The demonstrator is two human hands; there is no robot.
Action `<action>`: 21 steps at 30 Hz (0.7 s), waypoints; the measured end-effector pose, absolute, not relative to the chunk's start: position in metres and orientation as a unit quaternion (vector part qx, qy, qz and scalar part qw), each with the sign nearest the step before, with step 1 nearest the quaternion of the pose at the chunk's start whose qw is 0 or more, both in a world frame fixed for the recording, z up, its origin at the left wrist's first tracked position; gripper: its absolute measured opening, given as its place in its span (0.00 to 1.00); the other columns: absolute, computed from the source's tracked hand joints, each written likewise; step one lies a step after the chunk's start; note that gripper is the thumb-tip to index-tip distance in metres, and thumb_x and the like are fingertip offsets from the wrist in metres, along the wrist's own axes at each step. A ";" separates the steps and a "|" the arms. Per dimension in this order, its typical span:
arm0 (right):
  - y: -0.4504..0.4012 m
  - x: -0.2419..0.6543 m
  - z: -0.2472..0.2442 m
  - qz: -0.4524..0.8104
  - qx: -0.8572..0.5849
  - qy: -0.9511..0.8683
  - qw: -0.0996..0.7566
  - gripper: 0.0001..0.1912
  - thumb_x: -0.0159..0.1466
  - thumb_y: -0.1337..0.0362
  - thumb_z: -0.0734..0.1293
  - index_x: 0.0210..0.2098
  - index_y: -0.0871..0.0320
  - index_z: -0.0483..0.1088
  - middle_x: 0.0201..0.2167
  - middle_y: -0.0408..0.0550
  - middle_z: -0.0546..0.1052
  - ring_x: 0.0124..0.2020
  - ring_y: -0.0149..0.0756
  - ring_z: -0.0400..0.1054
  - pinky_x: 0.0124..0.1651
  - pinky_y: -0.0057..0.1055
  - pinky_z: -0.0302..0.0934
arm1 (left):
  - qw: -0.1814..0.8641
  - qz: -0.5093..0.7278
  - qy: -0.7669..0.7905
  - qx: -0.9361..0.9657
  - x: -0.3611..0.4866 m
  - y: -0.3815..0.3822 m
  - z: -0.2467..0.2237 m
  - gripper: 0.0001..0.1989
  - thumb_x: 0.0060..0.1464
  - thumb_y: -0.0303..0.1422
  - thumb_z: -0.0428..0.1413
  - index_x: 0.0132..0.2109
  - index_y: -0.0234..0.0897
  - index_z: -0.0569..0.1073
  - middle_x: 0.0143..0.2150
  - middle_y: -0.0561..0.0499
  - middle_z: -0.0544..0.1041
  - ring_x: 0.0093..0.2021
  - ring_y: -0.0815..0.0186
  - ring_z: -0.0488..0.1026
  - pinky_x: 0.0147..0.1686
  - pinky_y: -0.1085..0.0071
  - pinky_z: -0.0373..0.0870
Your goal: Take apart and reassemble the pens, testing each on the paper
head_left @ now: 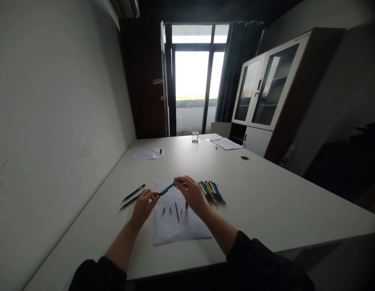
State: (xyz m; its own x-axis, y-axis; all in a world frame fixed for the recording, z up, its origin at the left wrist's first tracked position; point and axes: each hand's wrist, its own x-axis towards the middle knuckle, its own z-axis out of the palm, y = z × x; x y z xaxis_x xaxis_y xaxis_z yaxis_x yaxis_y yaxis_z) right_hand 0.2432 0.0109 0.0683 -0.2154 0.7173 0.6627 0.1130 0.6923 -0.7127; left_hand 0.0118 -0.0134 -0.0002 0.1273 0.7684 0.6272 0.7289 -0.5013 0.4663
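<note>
the left hand (145, 205) is closed narrow, its fingertips pinching the near, lower end of a green tube (167, 189). the right hand (192, 195) is likewise narrow, its thumb and fingers gripping the tube's other end. the tube, which appears to be a pen barrel, is thus held between both hands, slanting up from left to right, above the upper part of a white sheet (183, 234) on the desk (266, 202). rows of faint lines show near the sheet's top edge; the lower part appears plain.

on the sheet, below the tube, loose parts are set out in a row, apart from each other. a thin dark rod (177, 212) is the longest of them. a dark stub (186, 205) sits near the right hand's wrist. the remaining small pieces (171, 210) are too small to identify.

left of the sheet lie two black pens (133, 192), roughly parallel; the nearer one runs partly behind the left hand. right of the right hand, several pens (212, 193) of mixed colours, among them green, yellow and blue, lie side by side.

at the far side of the desk: a clear glass (195, 138), a white packet (148, 153) to its left, and papers (227, 144) to its right.
</note>
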 end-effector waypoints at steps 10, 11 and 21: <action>0.020 0.266 0.058 0.227 -0.298 -0.794 0.479 0.06 0.63 0.61 0.68 0.38 0.55 0.75 0.34 0.46 0.76 0.33 0.33 0.72 0.39 0.29 0.68 | -0.011 0.439 0.484 0.757 0.008 -0.010 -0.004 0.09 0.63 0.37 0.52 0.41 0.39 0.74 0.34 0.50 0.73 0.33 0.64 0.69 0.35 0.67 0.68; 0.019 0.269 0.059 0.218 -0.297 -0.799 0.475 0.06 0.63 0.61 0.68 0.38 0.55 0.75 0.34 0.46 0.76 0.32 0.32 0.71 0.38 0.29 0.68 | -0.015 0.439 0.481 0.759 0.008 -0.010 -0.004 0.09 0.63 0.37 0.52 0.41 0.39 0.74 0.34 0.50 0.73 0.33 0.64 0.69 0.35 0.67 0.68; 0.020 0.290 0.062 0.184 -0.333 -0.798 0.466 0.05 0.63 0.61 0.68 0.35 0.56 0.75 0.31 0.45 0.76 0.30 0.31 0.71 0.35 0.28 0.67 | -0.024 0.445 0.484 0.753 0.008 -0.010 -0.005 0.10 0.63 0.39 0.50 0.39 0.40 0.74 0.33 0.50 0.73 0.33 0.65 0.70 0.35 0.68 0.69</action>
State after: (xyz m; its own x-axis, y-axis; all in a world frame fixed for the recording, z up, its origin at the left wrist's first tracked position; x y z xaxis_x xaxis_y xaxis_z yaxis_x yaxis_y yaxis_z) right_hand 0.2897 0.0200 0.0618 -0.3425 0.7043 0.6218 0.3605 0.7097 -0.6053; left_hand 0.0075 -0.0098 -0.0052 0.1346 0.7077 0.6936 0.7502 -0.5301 0.3953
